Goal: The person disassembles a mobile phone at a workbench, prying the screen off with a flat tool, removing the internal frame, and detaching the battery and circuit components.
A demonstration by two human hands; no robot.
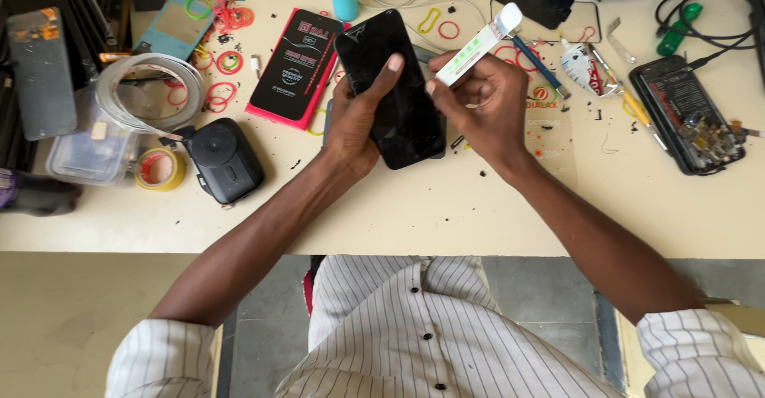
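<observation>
Risk 1: the phone [398, 87] was held clear of the tabletop [446, 207], tilted, in 1 hand only. The left hand [358, 115] was clamped on its left edge from beneath, thumb laid across the dark glass near the upper middle. A slip of that thumb on the smooth face would likely drop the phone onto the hard tabletop, and the glass already showed fine crack lines near the top.

Risk 2: the right hand [482, 99] was closed on a white strip [478, 43] with green marks, pinched at its lower end between thumb and fingers, the free end pointing up and right. The strip stood just beside the phone's right edge. If it is adhesive, which could not be told, it could catch grit; dark specks lay scattered on the tabletop near the hands.

Risk 3: clutter was close. A boxed pack [295, 63] lay just left of the phone, rubber bands [223, 91] further left, and an opened phone [693, 115] well to the right.

Pose: both forearms reached forward from striped sleeves and converged, wrists raised off the tabletop, right wrist bent inward toward the phone.
</observation>
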